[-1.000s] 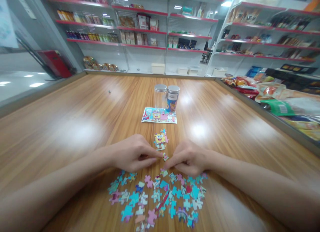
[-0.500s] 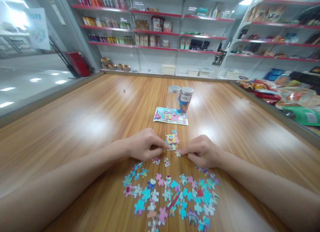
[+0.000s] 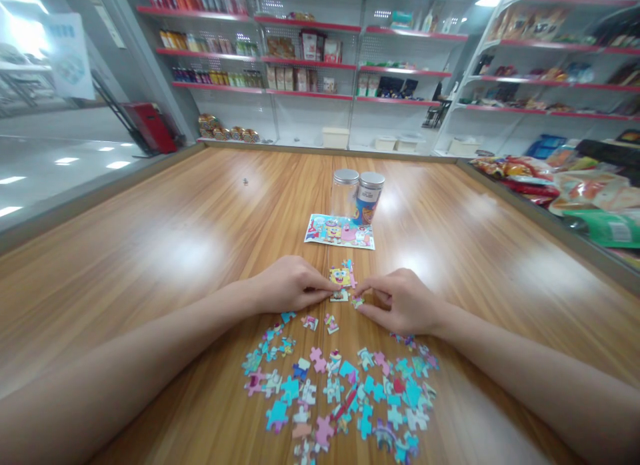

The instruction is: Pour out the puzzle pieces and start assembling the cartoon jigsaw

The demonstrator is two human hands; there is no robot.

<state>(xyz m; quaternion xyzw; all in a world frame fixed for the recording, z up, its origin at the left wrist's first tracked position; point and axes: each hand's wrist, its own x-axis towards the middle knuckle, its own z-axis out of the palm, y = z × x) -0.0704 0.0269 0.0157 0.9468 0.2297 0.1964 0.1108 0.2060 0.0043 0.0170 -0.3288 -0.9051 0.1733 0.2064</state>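
Several jigsaw pieces are joined into a small section with a yellow cartoon face (image 3: 340, 276), and a pale piece (image 3: 339, 296) lies along its lower edge. My left hand (image 3: 287, 285) is closed, thumb and forefinger together at the section's lower left side. On the other side, my right hand (image 3: 400, 301) has its thumb and forefinger around a small puzzle piece (image 3: 357, 302), just right of the section. Nearer me lie two loose pieces, a pink and white one (image 3: 310, 323) and a pink and green one (image 3: 331, 323).
Many loose puzzle pieces (image 3: 324, 430) spread over the wooden table (image 3: 200, 205) close to me. Beyond the section lie a picture sheet (image 3: 315, 237), a clear jar (image 3: 344, 195) and a labelled jar (image 3: 369, 198). Packaged goods (image 3: 580, 191) line the right edge; shelves stand behind.
My right thumb has come forward to the small piece, which my forefinger alone touched before. My left thumb has moved up against its forefinger. The view has shifted slightly.
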